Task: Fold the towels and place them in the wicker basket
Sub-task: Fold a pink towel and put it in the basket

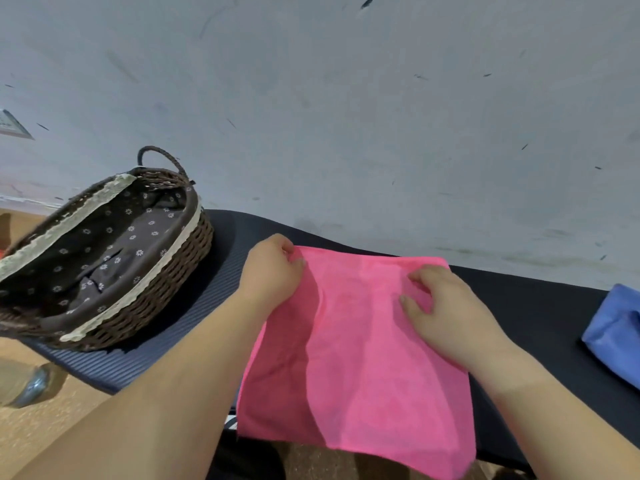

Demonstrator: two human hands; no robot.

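Nearest us, the near hem of the pink towel [363, 358] droops past the front edge of the dark ribbed mat [194, 306]. The rest of it lies spread and faintly rumpled on the mat.

At its far left corner, the fingertips [298, 262] of our left hand [272, 271] are curled in and pinch the cloth, knuckles up, wrist low. The fingers [405, 301] of our right hand [446, 313] are bent claw-like with their tips on the towel near the far right corner. Whether they nip a fold or only press down, we cannot tell. Both forearms reach in from the bottom, the left alongside the towel's left edge, the right lying over its right side.

We judge the towel light, thin and limp. It should drape rather than hold a crease, so we'd take it by the corners and smooth each fold flat.

The wicker basket [166, 282], with its flowered lining showing, sits on the mat to our left, well apart from the towel. A blue towel [613, 330] waits at the right.
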